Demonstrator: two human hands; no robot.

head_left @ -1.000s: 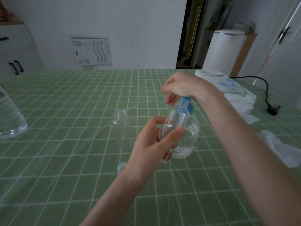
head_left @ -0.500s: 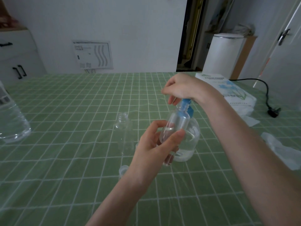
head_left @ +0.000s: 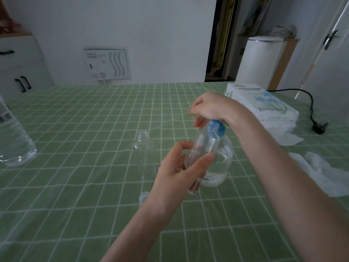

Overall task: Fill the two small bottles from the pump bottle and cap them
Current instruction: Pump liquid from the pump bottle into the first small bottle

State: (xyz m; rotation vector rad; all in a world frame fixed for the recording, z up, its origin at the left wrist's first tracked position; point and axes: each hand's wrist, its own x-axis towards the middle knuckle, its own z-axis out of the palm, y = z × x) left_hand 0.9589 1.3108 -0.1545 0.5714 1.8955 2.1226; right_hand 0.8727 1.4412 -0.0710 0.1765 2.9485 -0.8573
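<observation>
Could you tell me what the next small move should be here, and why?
Probably another press of the right hand on the blue pump head. The left hand holds a small bottle tilted with its mouth at the pump bottle, and it looks only partly filled. The second small bottle stands open and seemingly empty.

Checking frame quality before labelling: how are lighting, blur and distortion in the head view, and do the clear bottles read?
Head view: dim, flat light, no hard shadows or glare; wide-angle bend at the green checked tablecloth edges; right hand slightly soft; the small clear bottle in the left hand blends into the blue-topped pump bottle; the empty clear bottle is faint.
</observation>
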